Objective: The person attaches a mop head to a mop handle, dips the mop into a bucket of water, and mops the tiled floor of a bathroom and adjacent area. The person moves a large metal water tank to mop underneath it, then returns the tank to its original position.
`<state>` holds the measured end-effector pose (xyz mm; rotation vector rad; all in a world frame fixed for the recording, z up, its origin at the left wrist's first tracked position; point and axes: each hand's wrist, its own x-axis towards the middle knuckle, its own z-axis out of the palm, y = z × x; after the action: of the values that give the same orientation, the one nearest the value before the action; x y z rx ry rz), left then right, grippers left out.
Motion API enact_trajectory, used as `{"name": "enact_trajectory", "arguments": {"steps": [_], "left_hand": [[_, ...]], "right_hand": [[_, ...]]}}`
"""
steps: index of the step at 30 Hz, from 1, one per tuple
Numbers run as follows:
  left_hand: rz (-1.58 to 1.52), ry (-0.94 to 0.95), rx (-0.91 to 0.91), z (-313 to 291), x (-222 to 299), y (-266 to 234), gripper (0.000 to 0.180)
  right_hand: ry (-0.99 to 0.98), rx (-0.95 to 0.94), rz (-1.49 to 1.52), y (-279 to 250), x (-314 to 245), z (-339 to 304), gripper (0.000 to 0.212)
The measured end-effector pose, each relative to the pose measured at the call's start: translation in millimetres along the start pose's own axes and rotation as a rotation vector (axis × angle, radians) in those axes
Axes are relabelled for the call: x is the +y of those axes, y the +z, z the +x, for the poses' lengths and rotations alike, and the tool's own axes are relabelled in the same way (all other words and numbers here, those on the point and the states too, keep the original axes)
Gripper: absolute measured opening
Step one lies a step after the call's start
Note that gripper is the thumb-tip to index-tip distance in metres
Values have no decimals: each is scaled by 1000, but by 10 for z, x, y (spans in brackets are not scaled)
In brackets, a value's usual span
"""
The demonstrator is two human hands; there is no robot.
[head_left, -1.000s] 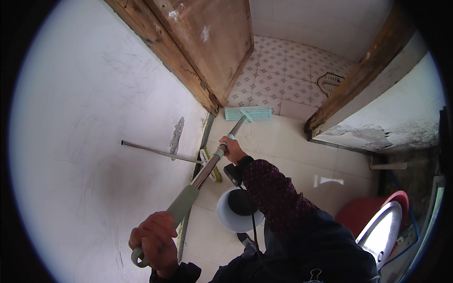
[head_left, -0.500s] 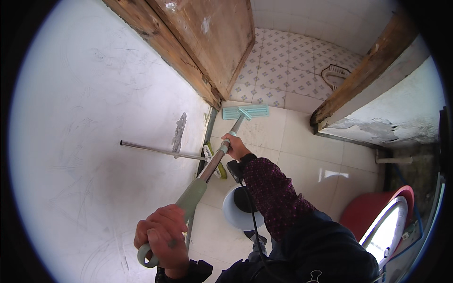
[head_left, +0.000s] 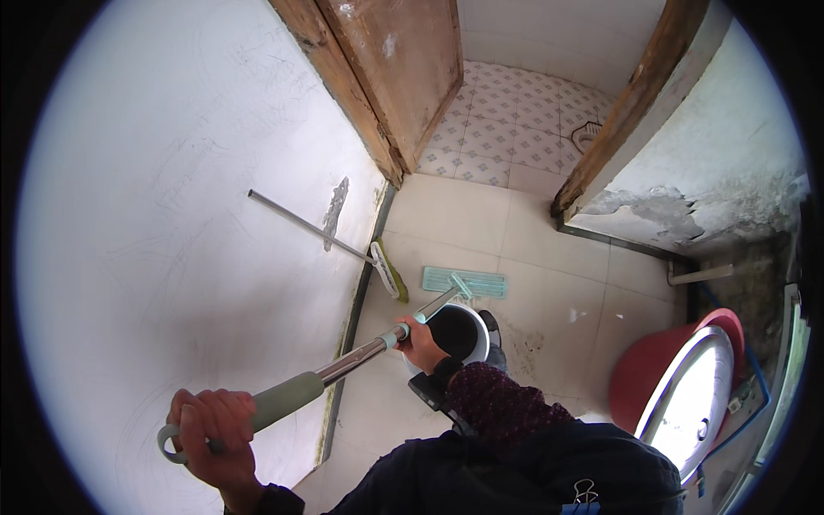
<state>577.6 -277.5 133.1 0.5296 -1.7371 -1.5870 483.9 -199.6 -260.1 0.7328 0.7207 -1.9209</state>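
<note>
I hold a flat mop (head_left: pixel 356 357) with both hands. My left hand (head_left: pixel 213 438) is closed round the end of its green grip, by the hanging loop. Further down, my right hand (head_left: pixel 418 342) wraps the metal pole near a light blue collar. The mop's turquoise rectangular head (head_left: pixel 481 284) is over the tiles just beyond a white bucket (head_left: pixel 483 330); whether it touches the floor I cannot tell. Dark contents or a dark inside show in the bucket, which my right hand and the pole partly cover.
A broom (head_left: pixel 388 270) with a green-edged head leans on the white wall at left. Ahead, a wooden door (head_left: pixel 395 69) stands open onto a patterned tiled room. At right are a red tub (head_left: pixel 635 369) and a shiny round basin (head_left: pixel 691 395). Dirt marks lie right of the bucket.
The mop head has come back from the doorway toward me, near the bucket. My left hand has moved left and slightly up, and my right hand has come nearer to me. The view has shifted.
</note>
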Motion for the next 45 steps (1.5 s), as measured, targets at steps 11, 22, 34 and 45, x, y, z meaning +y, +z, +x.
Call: {"name": "enact_trajectory", "arguments": {"steps": [11,22,34,45], "left_hand": [[-116,201,7,-122,109,83,28],[38,188,127,465,-1094,626,21],[41,45,320,21,-537,-89,26],[-129,-28,-215,-381,-64,-418,18]], "right_hand": [[35,32,-91,382,-341,-182,10],[19,-69,-47,1053,-1314,1558,12],[104,-90,-264,657,-330,706,14],[-971,-220,-1462,-213,-5,-216,26]]}}
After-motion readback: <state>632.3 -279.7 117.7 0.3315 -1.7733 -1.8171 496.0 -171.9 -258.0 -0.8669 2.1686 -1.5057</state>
